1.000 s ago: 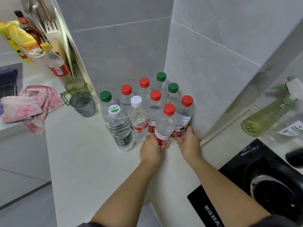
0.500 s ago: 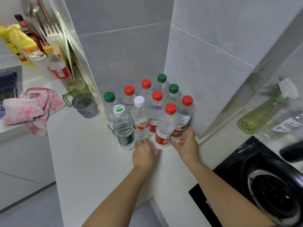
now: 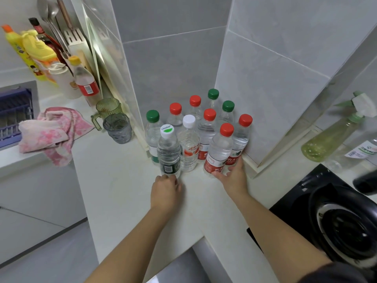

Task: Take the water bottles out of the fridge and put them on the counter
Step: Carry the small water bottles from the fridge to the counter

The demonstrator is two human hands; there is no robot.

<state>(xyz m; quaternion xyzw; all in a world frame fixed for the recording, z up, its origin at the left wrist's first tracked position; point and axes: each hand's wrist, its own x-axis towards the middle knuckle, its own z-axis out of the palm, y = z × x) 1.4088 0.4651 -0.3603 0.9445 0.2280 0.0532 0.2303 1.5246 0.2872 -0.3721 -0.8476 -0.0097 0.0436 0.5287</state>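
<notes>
Ten water bottles (image 3: 188, 146) upright, bunched tight in the tiled corner on the table (image 3: 122, 190). Hands apart: left hand (image 3: 165, 187) has its fingers curled at the base of the Cestbon bottle (image 3: 168, 156), can't tell if it grips. Right hand (image 3: 234, 178) has straight, spread fingers touching the foot of the front red-cap bottle (image 3: 218, 154). Stove (image 3: 336, 217) at right, pink cloth (image 3: 51, 131) at left.

A home kitchen; tiled walls (image 3: 275, 64) meet a pale counter (image 3: 114, 180); gas hob (image 3: 342, 225) at right; utensils (image 3: 51, 27), dish rack (image 3: 14, 115) at left.
</notes>
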